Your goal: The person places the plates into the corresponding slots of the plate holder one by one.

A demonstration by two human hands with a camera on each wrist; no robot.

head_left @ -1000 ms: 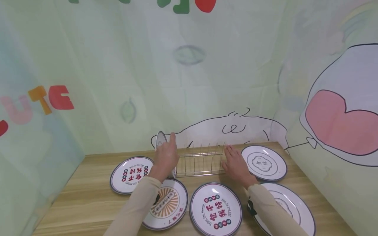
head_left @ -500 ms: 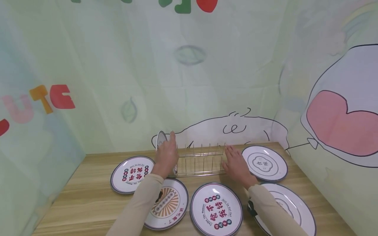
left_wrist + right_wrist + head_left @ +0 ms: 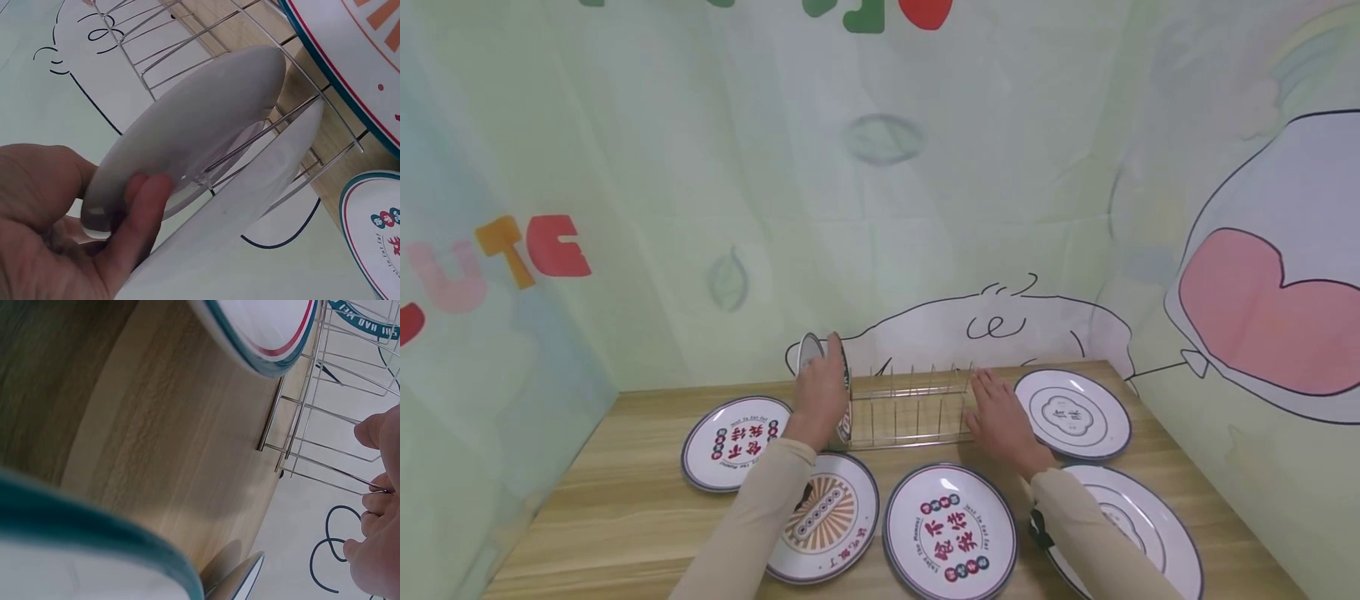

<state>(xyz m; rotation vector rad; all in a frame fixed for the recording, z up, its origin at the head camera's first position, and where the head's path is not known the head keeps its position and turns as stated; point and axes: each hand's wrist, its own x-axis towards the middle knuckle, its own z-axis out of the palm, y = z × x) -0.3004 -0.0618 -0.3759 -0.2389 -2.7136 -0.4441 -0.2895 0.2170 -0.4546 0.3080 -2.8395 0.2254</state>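
My left hand point(image 3: 822, 392) pinches a white plate point(image 3: 194, 125) by its rim, thumb on one face. That plate stands on edge among the wires at the left end of a metal dish rack point(image 3: 906, 417). Just left of it, a second white plate point(image 3: 250, 181) leans upright in the outermost slot, close by my fingers. At the rack's right end my right hand point(image 3: 1002, 421) holds the end wires, with thumb and fingertips on them in the right wrist view.
Flat on the wooden table lie a lettered plate point(image 3: 737, 442) at left, a sunburst plate point(image 3: 831, 508), another lettered plate point(image 3: 951, 533) front centre, and two plain-rimmed plates at right, one behind point(image 3: 1071, 417) the other. A cartoon-printed backdrop point(image 3: 880, 250) rises directly behind the rack.
The plate in my left hand has turned slightly, so more of its patterned face shows to the right of the hand. My right hand stays at the rack's end.
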